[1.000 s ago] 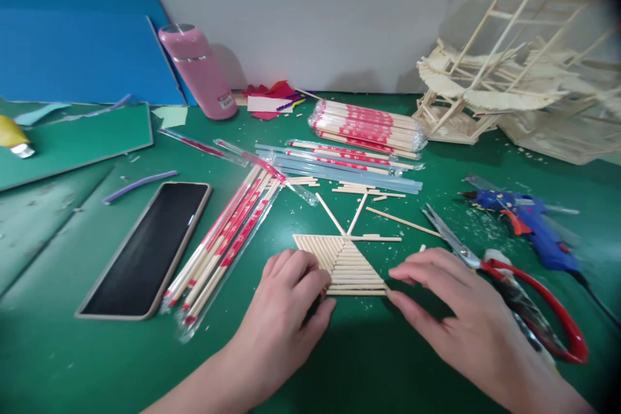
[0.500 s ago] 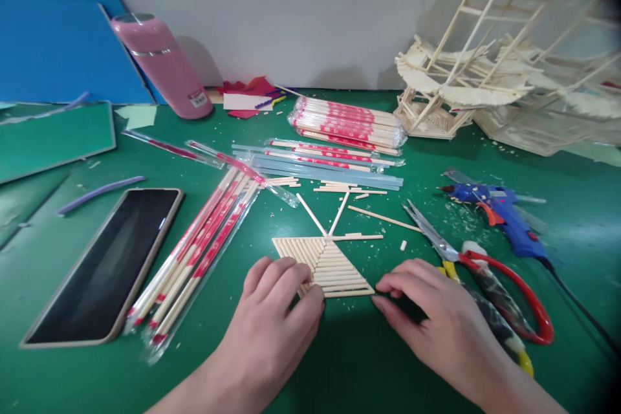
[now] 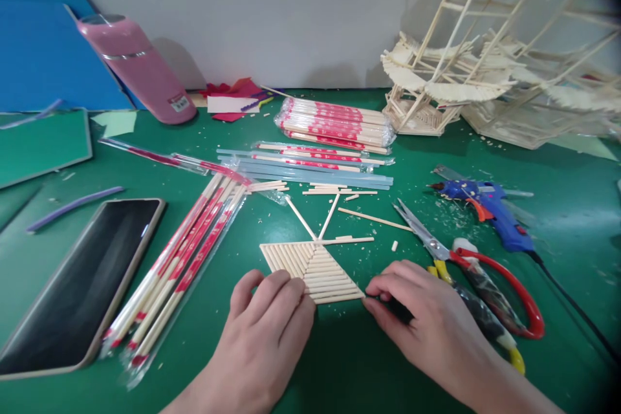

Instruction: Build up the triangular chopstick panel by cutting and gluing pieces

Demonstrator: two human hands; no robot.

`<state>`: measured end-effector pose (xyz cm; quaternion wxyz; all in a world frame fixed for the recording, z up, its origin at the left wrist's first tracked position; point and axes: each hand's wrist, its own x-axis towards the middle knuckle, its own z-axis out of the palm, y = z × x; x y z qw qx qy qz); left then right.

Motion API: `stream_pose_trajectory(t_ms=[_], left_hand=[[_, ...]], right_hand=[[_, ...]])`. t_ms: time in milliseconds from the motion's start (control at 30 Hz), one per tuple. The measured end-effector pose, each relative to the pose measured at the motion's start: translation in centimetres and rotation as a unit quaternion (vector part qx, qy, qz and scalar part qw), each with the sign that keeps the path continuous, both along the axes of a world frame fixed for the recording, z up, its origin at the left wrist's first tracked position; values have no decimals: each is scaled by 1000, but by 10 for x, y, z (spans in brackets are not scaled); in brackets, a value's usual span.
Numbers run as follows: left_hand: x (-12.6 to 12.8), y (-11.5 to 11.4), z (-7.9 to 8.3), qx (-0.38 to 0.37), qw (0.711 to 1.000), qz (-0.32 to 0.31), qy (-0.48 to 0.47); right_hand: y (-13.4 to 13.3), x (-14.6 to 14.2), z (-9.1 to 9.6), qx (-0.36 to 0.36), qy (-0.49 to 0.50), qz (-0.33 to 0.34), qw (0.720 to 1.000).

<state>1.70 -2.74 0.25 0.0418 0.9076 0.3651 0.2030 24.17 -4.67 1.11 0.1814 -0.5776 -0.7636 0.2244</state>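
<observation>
Flat and close together on the near left edge of the stick panel (image 3: 315, 268), the fingers (image 3: 272, 288) of the left hand (image 3: 269, 330), gripping nothing, seemingly pressing down to keep the piece from sliding. At the panel's near right corner, the curled fingertips (image 3: 376, 294) of the right hand (image 3: 427, 323); impossible to tell whether pinching the end of the lowest stick or only touching it, though apparently bracing that side against the other. Panel itself flat on the green mat (image 3: 339, 369), between both hands, with 2 bare sticks in a V at its far tip. Just beside the right hand, red-handled scissors (image 3: 466, 259), blades pointing away, and further right a blue glue gun (image 3: 490, 204) amid wood crumbs, both probably parked there for easy reach. To the left, wrapped chopsticks (image 3: 179, 272) in a slanting row, then a dark-screened phone (image 3: 82, 284). Further back, clear glue sticks (image 3: 315, 171), a bundle of wrapped chopsticks (image 3: 334, 123), a pink flask (image 3: 138, 71), felt scraps (image 3: 233, 94). At the far right, a tall stick-built model (image 3: 436, 84). Behind everything, a white wall (image 3: 291, 13) and a blue board (image 3: 33, 58).
</observation>
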Motion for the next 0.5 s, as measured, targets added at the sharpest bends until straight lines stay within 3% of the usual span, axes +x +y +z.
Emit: stream_pose_trajectory(t_ms=[500], left_hand=[[3, 4, -7, -20, 997, -9, -79]], right_hand=[[0, 1, -1, -1, 18, -1, 1000]])
